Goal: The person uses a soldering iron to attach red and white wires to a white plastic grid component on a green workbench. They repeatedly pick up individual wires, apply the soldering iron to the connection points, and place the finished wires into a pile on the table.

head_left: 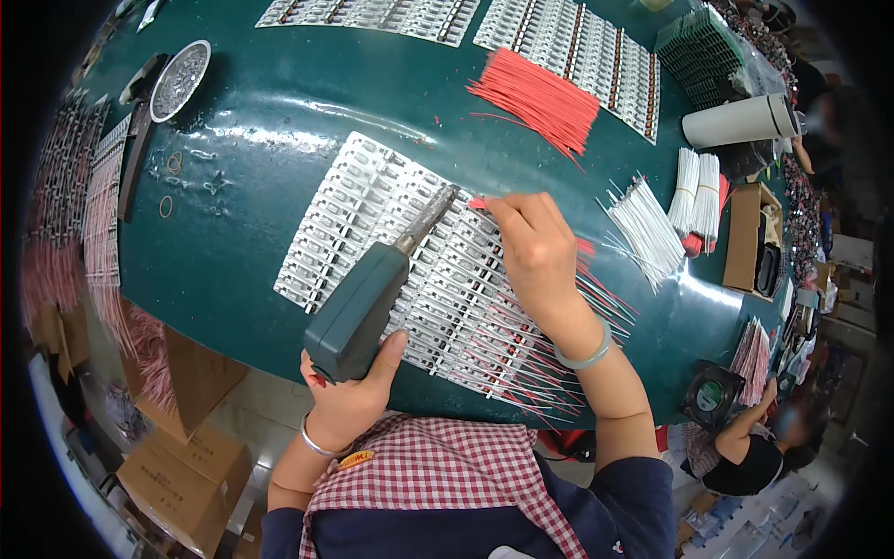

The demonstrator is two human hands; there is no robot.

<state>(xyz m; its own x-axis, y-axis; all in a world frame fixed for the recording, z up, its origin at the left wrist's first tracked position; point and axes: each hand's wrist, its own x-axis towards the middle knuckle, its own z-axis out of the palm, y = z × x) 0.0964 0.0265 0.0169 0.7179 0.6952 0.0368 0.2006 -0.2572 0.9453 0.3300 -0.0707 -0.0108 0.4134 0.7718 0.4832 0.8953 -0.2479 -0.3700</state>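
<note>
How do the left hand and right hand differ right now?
The left hand grips the green tool by its handle, while the right hand pinches a small red piece between its fingers.
The left wrist wears a silver bangle; the right wrist wears a thicker, pale green bangle.
Both hands are bare.

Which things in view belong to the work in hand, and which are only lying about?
In use: green gun-shaped tool (left hand), red piece (right hand), white component panel beneath.
Apparently lying about: white bottle, rubber bands, open cardboard box.
</note>
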